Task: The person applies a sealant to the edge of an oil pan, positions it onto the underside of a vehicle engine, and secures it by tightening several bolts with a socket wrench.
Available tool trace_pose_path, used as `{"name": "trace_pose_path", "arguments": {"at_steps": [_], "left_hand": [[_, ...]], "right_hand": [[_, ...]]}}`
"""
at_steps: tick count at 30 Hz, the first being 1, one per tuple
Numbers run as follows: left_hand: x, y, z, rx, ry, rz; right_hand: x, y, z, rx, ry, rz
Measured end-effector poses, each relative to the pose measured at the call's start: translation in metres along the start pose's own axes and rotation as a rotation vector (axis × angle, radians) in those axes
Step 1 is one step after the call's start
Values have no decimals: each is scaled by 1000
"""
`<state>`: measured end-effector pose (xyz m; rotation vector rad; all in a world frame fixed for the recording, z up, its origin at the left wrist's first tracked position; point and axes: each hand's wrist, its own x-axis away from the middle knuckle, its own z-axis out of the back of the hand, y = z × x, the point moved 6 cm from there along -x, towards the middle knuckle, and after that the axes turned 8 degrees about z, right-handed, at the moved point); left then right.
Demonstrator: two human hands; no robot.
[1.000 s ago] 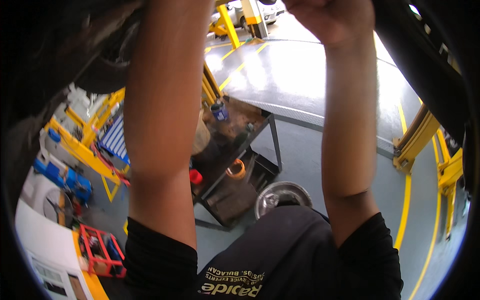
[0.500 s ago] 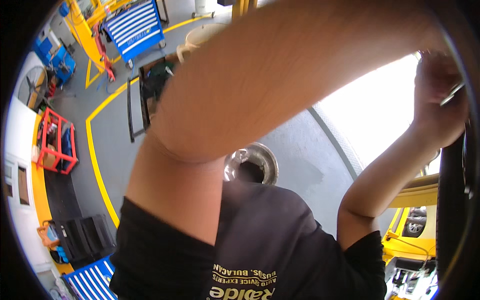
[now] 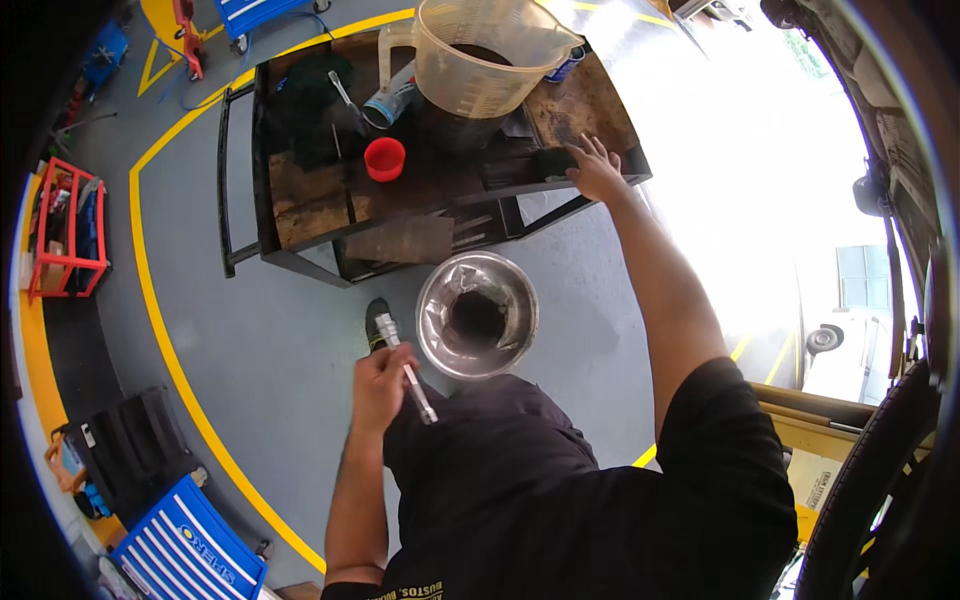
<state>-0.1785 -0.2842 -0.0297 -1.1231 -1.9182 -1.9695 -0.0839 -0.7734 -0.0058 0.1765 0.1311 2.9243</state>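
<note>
My left hand [image 3: 382, 385] is closed round a silver ratchet wrench [image 3: 420, 398] with a socket at its upper end, held low in front of me. My right hand [image 3: 598, 170] reaches to the near right edge of a dark work cart [image 3: 310, 200], fingers spread and holding nothing. By its fingertips lies a dark green item [image 3: 552, 163], its kind unclear. On the cart stand a large translucent measuring jug [image 3: 470, 75], a red cup-shaped piece [image 3: 384, 158], a blue-and-white cylinder [image 3: 392, 100] and another wrench [image 3: 343, 92]. A blue can [image 3: 566, 68] sits behind the jug.
A round metal drain basin [image 3: 432, 315] with a dark centre stands between me and the cart. A tyre [image 3: 850, 490] and a yellow beam [image 3: 815, 410] are close on my right. A red tool trolley [image 3: 70, 230] and blue drawer cabinet [image 3: 190, 545] are at left.
Both arms have come down from high up at the right. My left hand now holds the wrench low, and my right hand is at the cart. The view has shifted, showing the whole cart top.
</note>
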Motion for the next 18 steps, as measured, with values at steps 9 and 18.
{"name": "trace_pose_path", "arguments": {"at_steps": [9,18], "left_hand": [[-52,61,78,-81,-37,67],[-91,116,-2,-214,-321,-15]], "right_hand": [[27,44,21,-1027,668,-230],[110,-175,-43,-3003,134,-357]]}}
